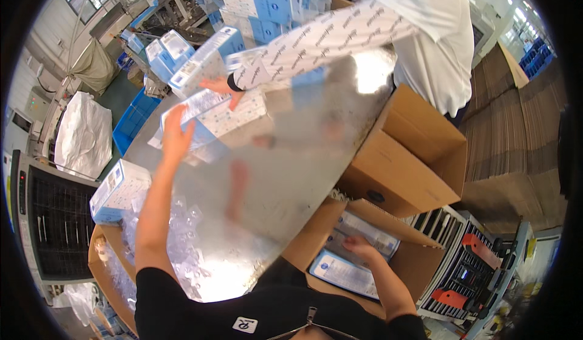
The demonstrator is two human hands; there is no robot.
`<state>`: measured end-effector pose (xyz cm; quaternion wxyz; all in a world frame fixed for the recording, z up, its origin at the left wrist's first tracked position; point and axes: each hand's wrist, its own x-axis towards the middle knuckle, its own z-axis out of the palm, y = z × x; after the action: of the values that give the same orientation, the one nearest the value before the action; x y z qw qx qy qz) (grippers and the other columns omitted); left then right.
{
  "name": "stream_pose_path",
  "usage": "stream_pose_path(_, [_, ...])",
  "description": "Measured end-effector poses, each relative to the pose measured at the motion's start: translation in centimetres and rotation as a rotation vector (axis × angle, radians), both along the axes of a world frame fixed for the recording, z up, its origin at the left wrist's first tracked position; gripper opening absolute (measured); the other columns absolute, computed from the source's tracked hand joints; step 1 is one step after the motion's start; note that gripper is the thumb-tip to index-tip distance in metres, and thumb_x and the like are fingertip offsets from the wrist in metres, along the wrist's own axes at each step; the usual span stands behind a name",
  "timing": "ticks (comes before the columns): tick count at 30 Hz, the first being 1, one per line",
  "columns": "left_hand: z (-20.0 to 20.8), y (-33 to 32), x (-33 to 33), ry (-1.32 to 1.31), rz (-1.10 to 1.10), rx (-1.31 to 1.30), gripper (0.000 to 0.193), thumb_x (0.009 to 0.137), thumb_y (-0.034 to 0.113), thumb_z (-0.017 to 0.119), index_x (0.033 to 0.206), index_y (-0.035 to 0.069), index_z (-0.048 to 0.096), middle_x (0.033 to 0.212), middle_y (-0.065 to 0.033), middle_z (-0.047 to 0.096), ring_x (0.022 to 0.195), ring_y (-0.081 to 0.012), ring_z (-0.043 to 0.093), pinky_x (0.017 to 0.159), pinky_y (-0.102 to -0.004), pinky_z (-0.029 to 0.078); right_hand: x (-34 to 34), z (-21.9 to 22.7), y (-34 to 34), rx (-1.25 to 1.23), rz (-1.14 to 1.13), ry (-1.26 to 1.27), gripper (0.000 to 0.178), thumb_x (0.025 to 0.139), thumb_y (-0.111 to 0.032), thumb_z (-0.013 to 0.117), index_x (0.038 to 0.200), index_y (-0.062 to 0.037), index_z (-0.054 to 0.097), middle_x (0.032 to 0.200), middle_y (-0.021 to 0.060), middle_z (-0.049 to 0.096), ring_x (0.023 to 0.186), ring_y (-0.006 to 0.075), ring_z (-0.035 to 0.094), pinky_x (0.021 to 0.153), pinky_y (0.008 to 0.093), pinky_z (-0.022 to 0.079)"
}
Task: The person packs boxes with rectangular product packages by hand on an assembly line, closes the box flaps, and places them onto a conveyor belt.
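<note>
My left hand (177,136) is stretched out over the metal table, at the near end of a white and light-blue box (234,114) that lies on its side. Its fingers are extended and its thumb stands apart; I cannot tell how firmly it touches the box. A co-worker's hand (223,88) in a patterned sleeve rests at the far side of the same boxes. My right hand (362,249) reaches into an open brown carton (419,267), above flat white and blue boxes (345,273) packed inside. Its fingers are small and blurred, so their grip is unclear.
Clear plastic pieces (182,230) are heaped by my left forearm, beside an upright white-blue box (121,188). Another open carton (401,164) stands on the right, before stacked flat cardboard (504,127). A roller conveyor (449,230) runs at lower right.
</note>
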<state>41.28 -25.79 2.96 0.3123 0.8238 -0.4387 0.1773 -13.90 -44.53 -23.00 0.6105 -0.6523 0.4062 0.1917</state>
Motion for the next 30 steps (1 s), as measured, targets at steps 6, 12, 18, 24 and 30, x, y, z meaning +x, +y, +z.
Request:
stream_pose_path(6, [0.7, -5.0, 18.0, 0.004, 0.39, 0.222, 0.056, 0.076, 0.034, 0.064, 0.122, 0.005, 0.049, 0.122, -0.0191, 0.048, 0.114, -0.0369, 0.043, 0.095, -0.044, 0.037, -7.6, 8.9, 2.6, -0.293, -0.171, -0.022, 0.035, 0.081, -0.021, 0.064, 0.107, 0.0033, 0.059, 0.088, 0.0109, 0.065, 0.079, 0.0165, 0.06, 0.07, 0.0293, 0.049])
stream_pose_path(12, [0.8, -10.6, 19.0, 0.24, 0.641, 0.48, 0.076, 0.075, 0.059, 0.057, 0.131, 0.009, 0.043, 0.136, -0.0192, 0.034, 0.128, -0.0342, 0.028, 0.091, -0.0697, 0.021, 0.2, 17.2, 6.7, -0.42, -0.17, -0.002, 0.034, 0.082, -0.015, 0.064, 0.112, 0.0014, 0.057, 0.095, 0.0115, 0.065, 0.085, 0.0172, 0.062, 0.075, 0.0286, 0.05])
stream_pose_path(18, [-3.7, -11.5, 11.0, 0.033, 0.181, 0.332, 0.075, 0.076, 0.05, 0.06, 0.136, 0.013, 0.035, 0.137, -0.0258, 0.03, 0.125, -0.0405, 0.033, 0.098, -0.0519, 0.03, 15.4, 22.1, 4.8, -0.606, 0.186, -0.219, 0.041, 0.079, -0.018, 0.066, 0.115, -0.0043, 0.055, 0.1, 0.0165, 0.061, 0.084, 0.0274, 0.062, 0.073, 0.0354, 0.051])
stream_pose_path(24, [-3.7, -9.9, -1.4, 0.146, -0.078, 0.407, 0.061, 0.07, 0.027, 0.062, 0.125, 0.009, 0.046, 0.13, -0.0284, 0.037, 0.093, -0.0385, 0.055, 0.071, -0.0439, 0.05, 30.5, 24.9, -0.6, -0.774, -0.032, -0.51, 0.042, 0.081, -0.009, 0.061, 0.121, -0.0029, 0.049, 0.113, 0.014, 0.055, 0.098, 0.0219, 0.057, 0.076, 0.0311, 0.049])
stream_pose_path(30, [3.4, -6.9, 1.8, 0.255, -0.033, 0.344, 0.024, 0.074, 0.023, 0.057, 0.086, 0.005, 0.065, 0.121, -0.0244, 0.049, 0.096, -0.0383, 0.056, 0.079, -0.045, 0.047, 43.8, 28.5, -0.9, -1.341, 0.143, -0.588, 0.078, 0.071, -0.036, 0.071, 0.132, -0.0016, 0.036, 0.128, 0.029, 0.039, 0.121, 0.039, 0.039, 0.094, 0.0464, 0.036])
